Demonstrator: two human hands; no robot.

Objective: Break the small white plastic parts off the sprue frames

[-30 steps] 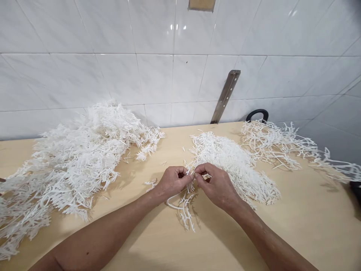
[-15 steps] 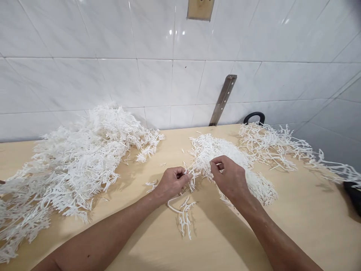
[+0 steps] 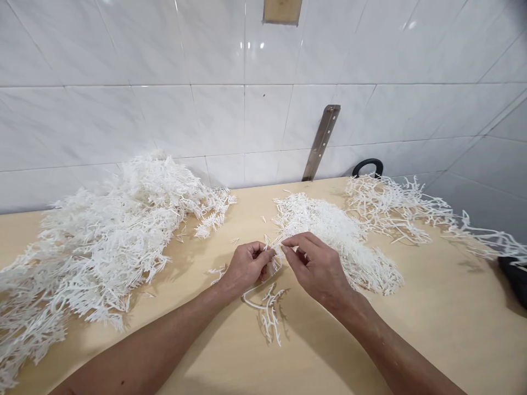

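Note:
My left hand (image 3: 249, 264) is closed in a pinch around a white branched plastic piece (image 3: 275, 265), whose thin prongs stick out past the fingertips. From the other side, my right hand (image 3: 313, 263) brings thumb and forefinger together at the prongs of that same piece; the exact grip point is tiny. Below the hands, a curved bare stem with forked twigs (image 3: 268, 314) lies on the table. A heap of small white sticks (image 3: 325, 227) spreads just behind my right hand.
A large mound of white branched plastic (image 3: 119, 241) fills the table's left side. More open, stripped-looking branches (image 3: 395, 211) lie at the back right, by a black ring-shaped handle (image 3: 368, 166). A metal strip (image 3: 321, 144) leans on the tiled wall. A black object (image 3: 513, 280) sits at the right edge.
My right hand has moved left from over the stick heap to the piece at my left fingertips. My left hand has stayed nearly in place. The view has shifted slightly.

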